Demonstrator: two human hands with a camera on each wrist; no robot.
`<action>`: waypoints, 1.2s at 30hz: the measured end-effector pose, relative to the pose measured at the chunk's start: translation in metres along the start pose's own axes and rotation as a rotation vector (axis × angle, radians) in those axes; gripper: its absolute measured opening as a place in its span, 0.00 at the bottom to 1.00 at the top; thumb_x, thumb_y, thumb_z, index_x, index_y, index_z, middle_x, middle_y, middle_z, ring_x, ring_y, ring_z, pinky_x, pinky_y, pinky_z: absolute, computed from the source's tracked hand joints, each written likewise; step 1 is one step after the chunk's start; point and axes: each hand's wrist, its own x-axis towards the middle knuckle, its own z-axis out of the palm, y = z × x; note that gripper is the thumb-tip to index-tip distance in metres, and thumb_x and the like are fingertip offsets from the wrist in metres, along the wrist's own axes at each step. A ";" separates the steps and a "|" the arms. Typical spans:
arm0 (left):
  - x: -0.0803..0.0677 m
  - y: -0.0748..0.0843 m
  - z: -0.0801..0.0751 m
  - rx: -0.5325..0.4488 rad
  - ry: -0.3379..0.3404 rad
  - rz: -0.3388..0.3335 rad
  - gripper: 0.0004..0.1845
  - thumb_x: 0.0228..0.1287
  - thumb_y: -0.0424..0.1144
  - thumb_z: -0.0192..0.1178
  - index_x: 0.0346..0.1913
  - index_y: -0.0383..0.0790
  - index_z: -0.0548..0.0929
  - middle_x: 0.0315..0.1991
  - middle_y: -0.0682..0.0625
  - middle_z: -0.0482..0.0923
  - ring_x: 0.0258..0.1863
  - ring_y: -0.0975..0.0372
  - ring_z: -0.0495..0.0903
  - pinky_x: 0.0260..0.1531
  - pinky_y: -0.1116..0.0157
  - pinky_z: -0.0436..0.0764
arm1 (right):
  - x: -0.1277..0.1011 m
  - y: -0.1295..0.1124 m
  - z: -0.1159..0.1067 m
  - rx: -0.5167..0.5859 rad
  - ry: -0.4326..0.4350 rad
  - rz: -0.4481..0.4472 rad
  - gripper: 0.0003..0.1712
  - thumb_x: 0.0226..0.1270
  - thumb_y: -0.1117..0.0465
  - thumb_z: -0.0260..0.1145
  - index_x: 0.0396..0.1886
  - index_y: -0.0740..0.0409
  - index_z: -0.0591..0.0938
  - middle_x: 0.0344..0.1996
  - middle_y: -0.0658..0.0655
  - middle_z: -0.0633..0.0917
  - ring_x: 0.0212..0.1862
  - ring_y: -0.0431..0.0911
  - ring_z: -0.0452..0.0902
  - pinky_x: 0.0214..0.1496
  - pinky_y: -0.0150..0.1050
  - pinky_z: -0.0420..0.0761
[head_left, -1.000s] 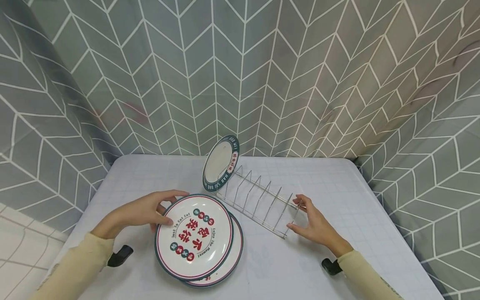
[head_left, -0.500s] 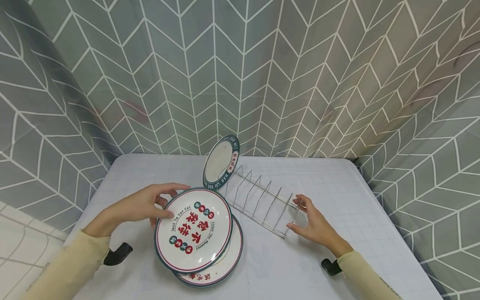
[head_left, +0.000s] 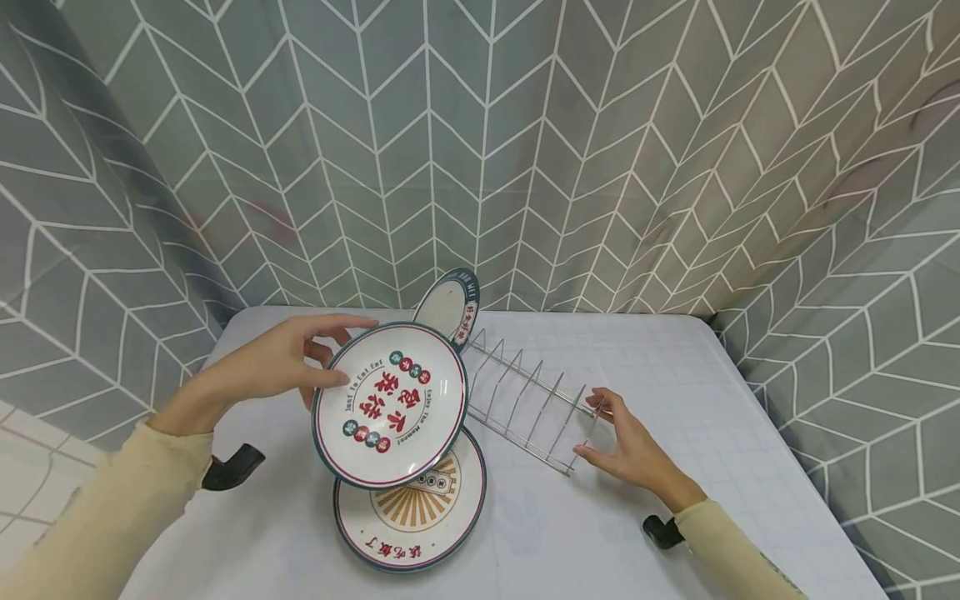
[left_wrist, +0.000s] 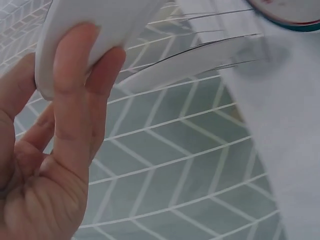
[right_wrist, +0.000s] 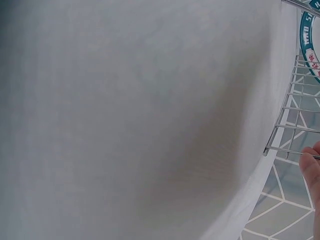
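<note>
My left hand (head_left: 273, 362) grips the left edge of a white plate (head_left: 390, 406) with a teal rim and red characters, thumb on its face. In the left wrist view the fingers (left_wrist: 72, 65) lie against the plate's white underside. The held plate is tilted and raised, overlapping a second plate (head_left: 408, 533) with an orange sunburst that lies on the table. My right hand (head_left: 630, 446) holds the near right end of a wire plate rack (head_left: 525, 400). Another teal-rimmed plate (head_left: 450, 307) stands in the rack's far left end, its lower part hidden behind the held plate.
A white cloth (head_left: 675, 375) covers the table. A grey curtain (head_left: 510, 167) with white zigzag lines hangs behind it and along both sides. Black wrist camera mounts (head_left: 234, 468) stick out below the forearms.
My left hand has lifted the top plate off the lower one and carried it away toward the rack, uncovering the sunburst design. The right hand and the rack have stayed still.
</note>
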 end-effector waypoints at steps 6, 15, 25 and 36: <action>0.020 0.037 -0.026 0.103 0.096 0.047 0.39 0.57 0.29 0.68 0.71 0.51 0.68 0.53 0.40 0.70 0.35 0.55 0.83 0.22 0.57 0.85 | 0.000 -0.002 0.000 -0.001 -0.002 0.007 0.54 0.52 0.56 0.78 0.71 0.65 0.56 0.61 0.64 0.74 0.64 0.55 0.71 0.65 0.49 0.73; 0.072 0.093 -0.050 0.256 0.131 0.024 0.39 0.61 0.26 0.64 0.73 0.53 0.65 0.56 0.39 0.69 0.39 0.52 0.83 0.24 0.57 0.86 | 0.000 0.000 0.000 0.006 0.002 0.014 0.53 0.51 0.56 0.78 0.70 0.64 0.57 0.61 0.63 0.74 0.64 0.56 0.71 0.66 0.49 0.73; 0.114 0.124 -0.050 0.411 0.091 -0.052 0.39 0.58 0.25 0.60 0.73 0.51 0.66 0.56 0.38 0.70 0.21 0.53 0.83 0.28 0.57 0.86 | 0.001 0.001 0.001 0.006 0.006 -0.002 0.53 0.51 0.56 0.78 0.71 0.65 0.57 0.61 0.63 0.74 0.64 0.55 0.71 0.65 0.49 0.73; 0.137 0.128 -0.033 0.437 0.067 -0.047 0.39 0.55 0.22 0.60 0.72 0.44 0.66 0.53 0.36 0.73 0.24 0.53 0.84 0.23 0.59 0.86 | 0.001 0.001 0.001 -0.006 0.015 -0.024 0.53 0.51 0.56 0.78 0.70 0.64 0.57 0.60 0.62 0.74 0.63 0.53 0.71 0.65 0.49 0.73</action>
